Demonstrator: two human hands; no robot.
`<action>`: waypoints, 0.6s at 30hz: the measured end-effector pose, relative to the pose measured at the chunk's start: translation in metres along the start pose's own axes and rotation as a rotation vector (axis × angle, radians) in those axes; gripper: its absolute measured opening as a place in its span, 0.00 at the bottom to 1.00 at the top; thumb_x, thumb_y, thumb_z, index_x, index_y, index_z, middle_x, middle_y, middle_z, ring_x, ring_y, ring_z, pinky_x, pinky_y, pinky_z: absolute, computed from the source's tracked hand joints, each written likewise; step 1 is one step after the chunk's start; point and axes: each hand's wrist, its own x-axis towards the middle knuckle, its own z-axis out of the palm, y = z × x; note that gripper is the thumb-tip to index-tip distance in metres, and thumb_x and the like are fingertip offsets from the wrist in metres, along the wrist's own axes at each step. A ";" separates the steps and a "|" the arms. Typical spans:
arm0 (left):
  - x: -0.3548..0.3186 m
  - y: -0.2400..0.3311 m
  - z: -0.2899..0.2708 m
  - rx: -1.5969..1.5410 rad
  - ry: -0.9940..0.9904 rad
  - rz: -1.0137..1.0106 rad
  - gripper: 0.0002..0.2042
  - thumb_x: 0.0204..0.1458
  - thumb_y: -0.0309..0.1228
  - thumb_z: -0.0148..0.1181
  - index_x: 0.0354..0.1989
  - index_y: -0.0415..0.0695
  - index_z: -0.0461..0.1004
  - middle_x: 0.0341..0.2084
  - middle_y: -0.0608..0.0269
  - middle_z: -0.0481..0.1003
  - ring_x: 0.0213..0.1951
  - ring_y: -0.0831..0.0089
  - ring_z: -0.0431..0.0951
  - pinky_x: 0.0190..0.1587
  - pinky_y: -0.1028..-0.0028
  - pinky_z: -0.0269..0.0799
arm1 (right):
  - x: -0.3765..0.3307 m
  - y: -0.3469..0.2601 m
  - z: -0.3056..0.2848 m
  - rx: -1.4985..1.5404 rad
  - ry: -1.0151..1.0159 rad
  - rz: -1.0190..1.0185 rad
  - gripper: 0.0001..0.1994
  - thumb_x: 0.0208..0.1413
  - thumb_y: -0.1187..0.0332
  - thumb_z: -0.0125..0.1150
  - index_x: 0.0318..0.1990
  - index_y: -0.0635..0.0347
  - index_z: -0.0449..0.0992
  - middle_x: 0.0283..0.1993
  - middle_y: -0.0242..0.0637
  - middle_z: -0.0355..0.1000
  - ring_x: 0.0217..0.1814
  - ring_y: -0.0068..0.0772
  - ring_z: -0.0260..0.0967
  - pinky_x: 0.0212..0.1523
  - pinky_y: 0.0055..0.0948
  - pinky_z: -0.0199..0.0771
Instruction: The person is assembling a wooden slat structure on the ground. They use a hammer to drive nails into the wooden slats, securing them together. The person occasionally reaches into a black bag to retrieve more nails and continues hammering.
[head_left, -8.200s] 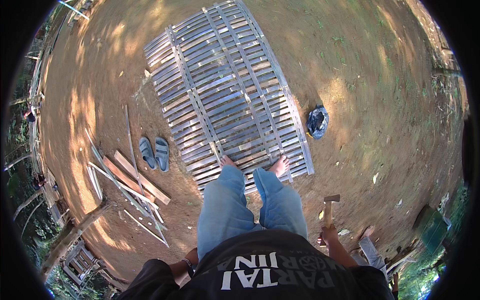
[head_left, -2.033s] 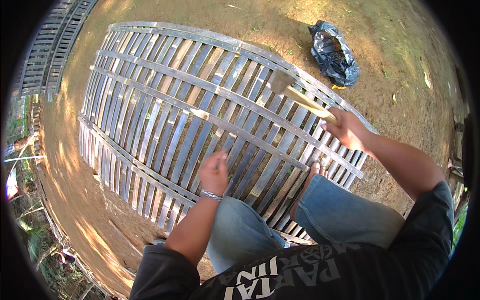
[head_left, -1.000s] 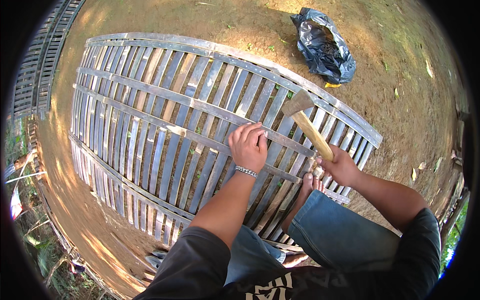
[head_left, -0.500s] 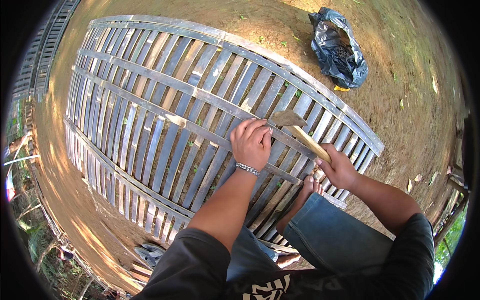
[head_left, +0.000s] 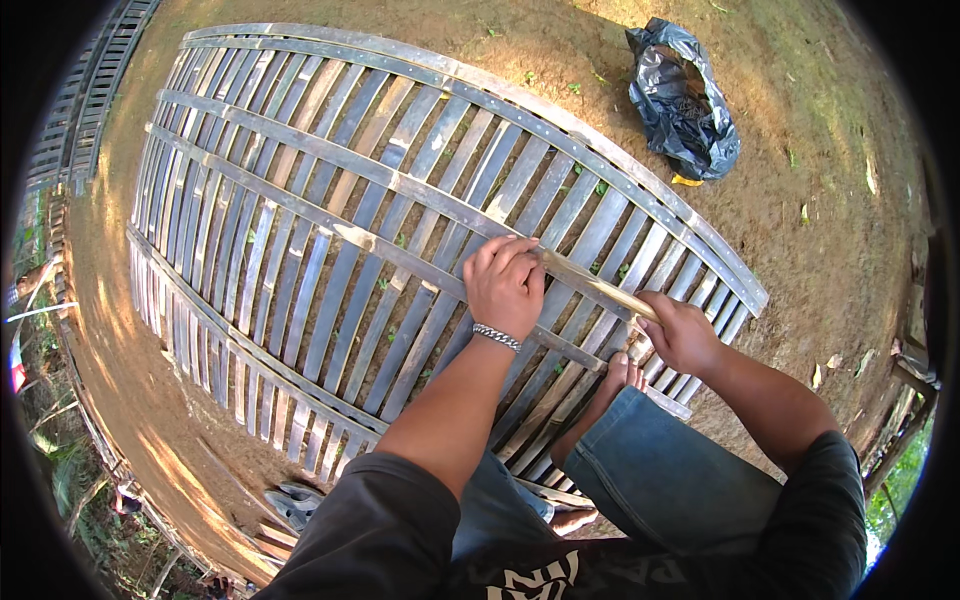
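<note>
A large panel of bamboo slats (head_left: 395,180) with long crosswise strips lies on the ground before me. My left hand (head_left: 503,280), with a chain bracelet at the wrist, rests on one long strip. Its fingers are drawn together at that strip, and what they may pinch is hidden. In my right hand (head_left: 685,332) is a hammer (head_left: 622,296), gripped by its pale wooden handle. The hammer lies low along the strip, its head end blurred right beside my left fingertips.
My bare foot (head_left: 618,374) stands on the panel's near right part. A black plastic bag (head_left: 690,135), open at the top, sits on the dirt beyond. Grey footwear (head_left: 295,505) lies at the lower left. Another slatted panel (head_left: 95,85) is at the far left.
The hammer head has come down from above the panel to the strip beside my left fingertips. My left hand has stayed in nearly the same place.
</note>
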 end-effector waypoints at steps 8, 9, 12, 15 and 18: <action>0.001 0.001 0.001 -0.003 0.005 -0.005 0.03 0.47 0.27 0.67 0.28 0.50 0.79 0.45 0.76 0.82 0.55 0.66 0.76 0.57 0.59 0.64 | -0.006 0.005 0.002 -0.007 0.100 -0.034 0.17 0.65 0.65 0.57 0.59 0.55 0.67 0.39 0.49 0.78 0.39 0.57 0.78 0.41 0.50 0.78; 0.002 0.001 0.001 0.000 0.003 -0.006 0.03 0.47 0.27 0.68 0.28 0.50 0.79 0.45 0.76 0.82 0.55 0.66 0.76 0.57 0.60 0.64 | -0.002 0.005 -0.004 -0.042 0.028 0.012 0.17 0.65 0.65 0.57 0.59 0.56 0.68 0.39 0.49 0.78 0.39 0.57 0.78 0.41 0.49 0.78; 0.002 0.000 0.003 -0.011 0.025 0.011 0.03 0.48 0.27 0.68 0.29 0.51 0.79 0.44 0.76 0.82 0.55 0.66 0.76 0.57 0.60 0.63 | -0.001 0.006 -0.007 -0.036 0.042 0.043 0.17 0.65 0.66 0.58 0.59 0.57 0.68 0.39 0.50 0.78 0.38 0.57 0.78 0.40 0.48 0.78; 0.000 -0.001 0.002 -0.004 0.022 0.005 0.04 0.48 0.28 0.69 0.29 0.51 0.79 0.44 0.77 0.82 0.54 0.66 0.75 0.57 0.60 0.63 | -0.002 0.005 -0.003 0.009 0.180 -0.071 0.17 0.64 0.67 0.59 0.59 0.57 0.68 0.39 0.52 0.77 0.38 0.58 0.78 0.40 0.48 0.78; 0.002 0.001 0.000 0.005 0.002 -0.005 0.04 0.48 0.29 0.69 0.29 0.51 0.79 0.43 0.77 0.82 0.54 0.66 0.75 0.57 0.60 0.63 | 0.000 0.009 -0.002 -0.023 0.163 -0.104 0.17 0.64 0.67 0.59 0.58 0.58 0.68 0.38 0.53 0.77 0.39 0.58 0.78 0.40 0.49 0.78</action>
